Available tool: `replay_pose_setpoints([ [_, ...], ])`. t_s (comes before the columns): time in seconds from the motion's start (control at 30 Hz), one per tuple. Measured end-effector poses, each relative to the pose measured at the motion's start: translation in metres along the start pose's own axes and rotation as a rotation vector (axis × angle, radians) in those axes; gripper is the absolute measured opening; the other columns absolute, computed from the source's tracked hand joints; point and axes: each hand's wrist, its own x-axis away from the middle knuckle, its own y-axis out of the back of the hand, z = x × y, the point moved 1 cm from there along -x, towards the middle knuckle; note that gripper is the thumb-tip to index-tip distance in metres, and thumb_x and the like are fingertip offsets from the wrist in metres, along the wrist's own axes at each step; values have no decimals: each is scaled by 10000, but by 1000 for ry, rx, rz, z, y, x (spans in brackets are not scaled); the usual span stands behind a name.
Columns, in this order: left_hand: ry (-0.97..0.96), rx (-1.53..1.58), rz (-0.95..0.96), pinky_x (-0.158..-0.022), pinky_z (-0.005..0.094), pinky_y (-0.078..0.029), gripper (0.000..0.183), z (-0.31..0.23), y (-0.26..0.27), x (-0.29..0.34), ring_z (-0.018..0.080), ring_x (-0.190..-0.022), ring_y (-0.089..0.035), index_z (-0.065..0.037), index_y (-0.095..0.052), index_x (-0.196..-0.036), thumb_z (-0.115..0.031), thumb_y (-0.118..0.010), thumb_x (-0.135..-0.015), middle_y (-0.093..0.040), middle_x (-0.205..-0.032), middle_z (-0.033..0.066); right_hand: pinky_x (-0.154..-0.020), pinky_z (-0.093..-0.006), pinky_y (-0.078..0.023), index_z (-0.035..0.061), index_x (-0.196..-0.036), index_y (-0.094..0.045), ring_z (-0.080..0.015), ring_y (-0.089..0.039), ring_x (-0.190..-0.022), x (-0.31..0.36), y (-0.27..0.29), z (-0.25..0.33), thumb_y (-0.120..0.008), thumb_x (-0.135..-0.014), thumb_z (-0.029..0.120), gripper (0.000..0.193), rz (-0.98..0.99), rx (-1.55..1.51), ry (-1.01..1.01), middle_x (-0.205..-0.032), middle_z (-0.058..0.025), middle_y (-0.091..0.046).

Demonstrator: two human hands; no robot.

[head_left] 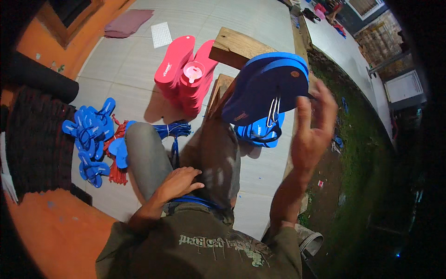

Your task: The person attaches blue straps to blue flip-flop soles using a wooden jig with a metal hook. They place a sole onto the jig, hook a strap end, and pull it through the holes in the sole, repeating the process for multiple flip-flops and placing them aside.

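My right hand (pixel 312 130) is raised beside a stack of blue flip-flop soles (pixel 265 86), its thumb and fingers apart. A bent metal wire tool (pixel 274 111) sticks out from the face of the front sole. The soles rest against a wooden block (pixel 241 46) stand. My left hand (pixel 180 182) lies on my lap with its fingers stretched out, near some blue straps (pixel 195 200). Below the soles, blue flip-flops with dark straps (pixel 262 132) lie on the floor. A bundle of dark blue straps (pixel 173 129) sits by my knee.
Pink soles (pixel 174 63) stand stacked ahead, with a small pink-white cup (pixel 193 71) on top. Finished blue flip-flops (pixel 90 130) and red straps (pixel 118 174) lie left. A dark stacked pile (pixel 39 139) lines the orange wall. The tiled floor drops to grass (pixel 357 172) on the right.
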Motion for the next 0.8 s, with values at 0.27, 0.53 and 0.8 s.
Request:
replay_pose_setpoints([
  [0.27,-143,297,-584,-650,314,-460,209,-39,74,-34,230,-702,-577,2,-601,-865,-198,-582,-806,-599,-800,136,-703,-240,-424,-10,-973,-577,-106,-540,-768,-1,-24,9,-649,-775,112,244,51,-347,-329,-847,-47,-600],
  [0.53,-630,137,-1155,-648,252,-428,316,-134,159,-106,130,-707,-542,-14,-592,-836,-326,-548,-846,-584,-758,56,-691,-209,-414,6,-938,-606,-85,-522,-752,13,-5,5,-632,-797,128,189,192,-532,-325,-832,-8,-591],
  [0.8,-518,696,-775,-691,228,-411,436,-129,147,-141,79,-757,-491,-27,-560,-901,-456,-530,-830,-558,-768,15,-681,-216,-430,8,-958,-570,-79,-523,-745,-5,-7,16,-604,-824,188,227,169,-478,-436,-820,-22,-577],
])
